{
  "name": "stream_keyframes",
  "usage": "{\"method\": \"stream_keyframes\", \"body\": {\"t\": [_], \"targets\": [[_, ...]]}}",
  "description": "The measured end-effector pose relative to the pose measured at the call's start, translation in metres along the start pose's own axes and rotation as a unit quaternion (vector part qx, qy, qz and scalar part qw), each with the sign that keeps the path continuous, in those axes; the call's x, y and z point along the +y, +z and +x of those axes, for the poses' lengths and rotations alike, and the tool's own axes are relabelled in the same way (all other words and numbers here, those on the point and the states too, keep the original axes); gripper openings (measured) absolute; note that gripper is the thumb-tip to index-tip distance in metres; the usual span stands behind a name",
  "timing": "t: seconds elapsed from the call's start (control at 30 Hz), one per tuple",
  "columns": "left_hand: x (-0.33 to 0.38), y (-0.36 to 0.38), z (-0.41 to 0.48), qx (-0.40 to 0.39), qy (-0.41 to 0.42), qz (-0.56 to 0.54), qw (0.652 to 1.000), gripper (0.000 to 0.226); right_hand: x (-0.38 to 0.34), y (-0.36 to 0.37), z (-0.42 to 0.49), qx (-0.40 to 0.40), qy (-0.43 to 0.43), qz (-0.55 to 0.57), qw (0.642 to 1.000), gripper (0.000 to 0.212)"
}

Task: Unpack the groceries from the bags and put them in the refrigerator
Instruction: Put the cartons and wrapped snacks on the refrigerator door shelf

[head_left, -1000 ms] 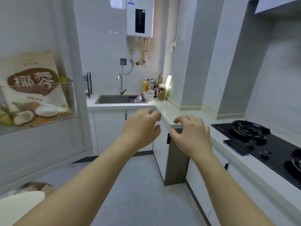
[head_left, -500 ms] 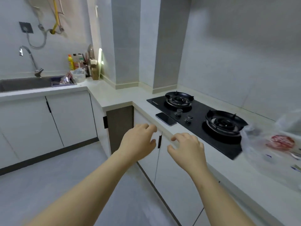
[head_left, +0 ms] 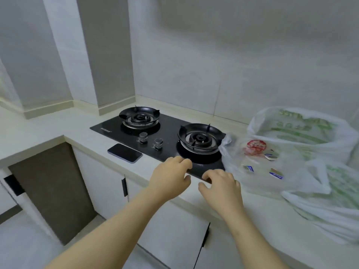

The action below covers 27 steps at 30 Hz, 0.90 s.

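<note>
Loosely curled fingers (head_left: 183, 163) of the left hand (head_left: 171, 179) and right hand (head_left: 221, 189) are grasping nothing, hovering over the front edge of the white countertop (head_left: 48, 129). Plastic grocery bags (head_left: 303, 133) are sitting on that countertop, just right of the black stove (head_left: 169, 131). A dark phone (head_left: 125, 153) is lying beside the stove's knobs (head_left: 143, 137).

A home kitchen is shown. A black two-burner gas hob (head_left: 167, 133) with two knobs (head_left: 143, 137) is set into a pale desk (head_left: 48, 129). White cabinet doors (head_left: 108, 191) with dark handles are fitted below, the wall (head_left: 233, 65) behind is tiled, and plastic shopping bags (head_left: 303, 133) are laid beside the hob.
</note>
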<state>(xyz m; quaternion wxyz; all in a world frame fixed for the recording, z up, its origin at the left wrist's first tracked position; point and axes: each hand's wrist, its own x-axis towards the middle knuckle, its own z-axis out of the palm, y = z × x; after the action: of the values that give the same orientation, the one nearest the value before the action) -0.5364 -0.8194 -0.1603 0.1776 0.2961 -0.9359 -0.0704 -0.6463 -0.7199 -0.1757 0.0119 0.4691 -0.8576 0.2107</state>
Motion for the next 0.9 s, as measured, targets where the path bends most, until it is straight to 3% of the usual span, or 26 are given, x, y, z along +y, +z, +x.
{"method": "stream_keyframes", "body": {"t": [0.4, 0.67, 0.9], "targets": [[0.002, 0.059, 0.142, -0.072, 0.167, -0.058, 0.982, 0.031, 0.050, 0.023, 0.080, 0.035, 0.194, -0.007, 0.980, 0.027], [0.044, 0.094, 0.197, -0.077, 0.189, -0.104, 0.973, 0.037, 0.120, 0.016, 0.106, 0.102, 0.269, 0.028, 0.957, 0.016], [0.089, 0.137, 0.241, -0.103, 0.163, -0.099, 0.976, 0.033, 0.194, 0.000, 0.135, 0.081, 0.247, 0.036, 0.965, 0.021]]}}
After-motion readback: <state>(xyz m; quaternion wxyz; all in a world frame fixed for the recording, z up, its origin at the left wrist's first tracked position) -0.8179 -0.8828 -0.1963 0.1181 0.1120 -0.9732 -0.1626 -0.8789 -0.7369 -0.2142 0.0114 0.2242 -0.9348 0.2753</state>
